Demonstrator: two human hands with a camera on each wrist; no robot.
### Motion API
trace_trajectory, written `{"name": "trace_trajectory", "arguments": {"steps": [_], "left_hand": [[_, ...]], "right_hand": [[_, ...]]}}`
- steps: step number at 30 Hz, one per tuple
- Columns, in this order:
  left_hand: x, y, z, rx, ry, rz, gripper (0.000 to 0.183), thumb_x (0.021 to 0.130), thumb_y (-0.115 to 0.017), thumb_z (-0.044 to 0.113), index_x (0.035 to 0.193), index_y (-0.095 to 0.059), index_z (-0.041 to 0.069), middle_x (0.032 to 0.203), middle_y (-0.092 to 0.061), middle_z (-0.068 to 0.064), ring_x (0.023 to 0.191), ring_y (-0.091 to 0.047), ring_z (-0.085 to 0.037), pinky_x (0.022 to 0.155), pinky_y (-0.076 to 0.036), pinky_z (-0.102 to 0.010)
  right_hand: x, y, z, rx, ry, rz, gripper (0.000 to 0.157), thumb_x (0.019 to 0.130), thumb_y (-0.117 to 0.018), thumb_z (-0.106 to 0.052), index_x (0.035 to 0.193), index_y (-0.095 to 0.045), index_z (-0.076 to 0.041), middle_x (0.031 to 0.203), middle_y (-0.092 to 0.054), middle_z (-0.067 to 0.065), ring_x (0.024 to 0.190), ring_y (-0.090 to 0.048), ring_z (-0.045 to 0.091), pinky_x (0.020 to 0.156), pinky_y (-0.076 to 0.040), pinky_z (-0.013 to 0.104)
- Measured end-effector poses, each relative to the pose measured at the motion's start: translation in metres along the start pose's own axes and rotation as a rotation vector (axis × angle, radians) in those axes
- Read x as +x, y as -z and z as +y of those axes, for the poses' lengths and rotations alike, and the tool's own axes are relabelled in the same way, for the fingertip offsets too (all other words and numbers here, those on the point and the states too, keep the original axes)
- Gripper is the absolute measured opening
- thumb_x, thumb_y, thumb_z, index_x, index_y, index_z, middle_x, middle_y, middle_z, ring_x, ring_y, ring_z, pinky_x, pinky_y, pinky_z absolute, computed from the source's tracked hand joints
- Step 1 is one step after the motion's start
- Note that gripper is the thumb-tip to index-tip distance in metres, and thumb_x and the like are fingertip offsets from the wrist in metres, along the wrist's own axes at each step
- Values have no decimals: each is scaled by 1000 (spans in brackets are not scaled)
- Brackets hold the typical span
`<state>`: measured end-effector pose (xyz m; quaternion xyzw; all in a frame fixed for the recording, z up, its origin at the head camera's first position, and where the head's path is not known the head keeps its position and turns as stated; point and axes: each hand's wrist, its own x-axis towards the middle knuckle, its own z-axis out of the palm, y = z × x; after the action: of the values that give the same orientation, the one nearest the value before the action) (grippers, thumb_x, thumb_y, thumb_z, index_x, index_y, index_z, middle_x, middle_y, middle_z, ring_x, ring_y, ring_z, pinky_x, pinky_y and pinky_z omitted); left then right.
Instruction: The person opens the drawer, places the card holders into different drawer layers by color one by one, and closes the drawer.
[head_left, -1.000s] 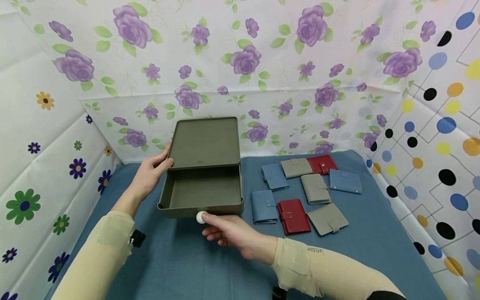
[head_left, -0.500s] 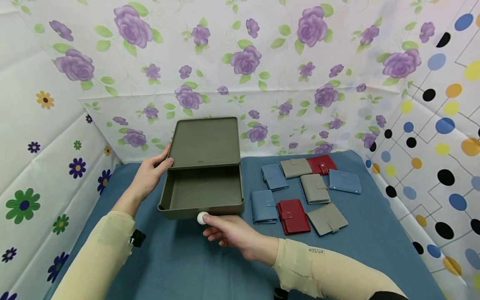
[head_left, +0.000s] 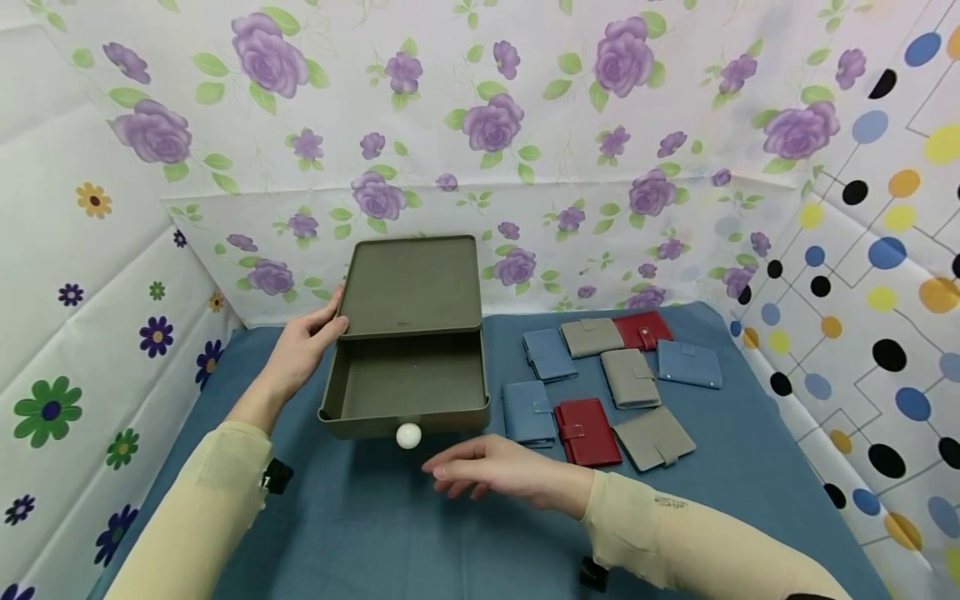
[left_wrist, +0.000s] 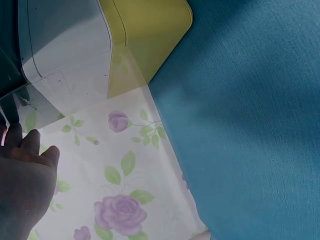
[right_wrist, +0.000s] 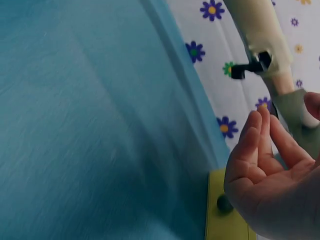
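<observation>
An olive-green drawer box (head_left: 411, 285) stands at the back, left of centre. Its drawer (head_left: 405, 422) is pulled out toward me, showing the bare inside, with a round white knob (head_left: 408, 436) on the front. My left hand (head_left: 306, 340) rests against the box's left side, the thumb on the top's edge; part of its fingers is hidden behind the box. My right hand (head_left: 498, 469) hovers just right of the knob, apart from it, touching nothing. In the right wrist view the fingers of the right hand (right_wrist: 262, 175) are loosely bent with nothing between them.
Right of the box lie several small snap-strap wallets: blue (head_left: 528, 414), red (head_left: 587, 432) and grey (head_left: 655, 438) ones nearest, others behind. A blue cloth (head_left: 360, 533) covers the table. Patterned sheets (head_left: 525, 217) wall in the back and sides.
My right hand has let go of the white knob and moved slightly to the right. The left hand, the box and the pulled-out drawer stay as they were.
</observation>
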<state>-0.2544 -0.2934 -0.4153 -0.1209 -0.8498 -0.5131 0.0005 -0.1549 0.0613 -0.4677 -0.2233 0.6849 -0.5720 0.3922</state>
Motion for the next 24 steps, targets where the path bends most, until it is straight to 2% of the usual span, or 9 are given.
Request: {"name": "trace_trajectory", "arguments": {"steps": [5, 10, 18, 24], "left_hand": [[0, 0, -1, -4, -2, 2, 64, 114, -53, 37, 169, -27, 16, 176, -19, 1, 162, -17, -30, 128, -21, -57], [2, -2, -3, -16, -12, 13, 63, 114, -53, 36, 168, -28, 15, 175, -21, 0, 162, -18, -29, 128, -22, -56], [2, -3, -5, -23, -17, 23, 63, 114, -53, 36, 168, -28, 15, 176, -21, -1, 162, -18, -29, 128, -22, -56], [2, -3, -5, -20, -16, 31, 62, 114, -53, 36, 168, -29, 16, 175, -21, -1, 162, -19, -29, 128, -22, -56]], "right_hand": [[-9, 14, 6, -26, -20, 24, 42, 108, -62, -39, 141, -74, -15, 123, -77, 2, 108, -72, 20, 93, -57, 40], [-17, 28, 10, -37, -50, 61, 43, 108, -63, -39, 142, -72, -14, 124, -76, 4, 110, -72, 23, 95, -57, 41], [-27, 57, 13, -106, -49, 88, 47, 109, -63, -40, 144, -70, -11, 129, -75, 9, 115, -72, 30, 94, -58, 40], [-35, 81, 17, -147, -64, 147, 46, 108, -64, -40, 144, -70, -12, 134, -72, 12, 115, -71, 27, 95, -58, 41]]}}
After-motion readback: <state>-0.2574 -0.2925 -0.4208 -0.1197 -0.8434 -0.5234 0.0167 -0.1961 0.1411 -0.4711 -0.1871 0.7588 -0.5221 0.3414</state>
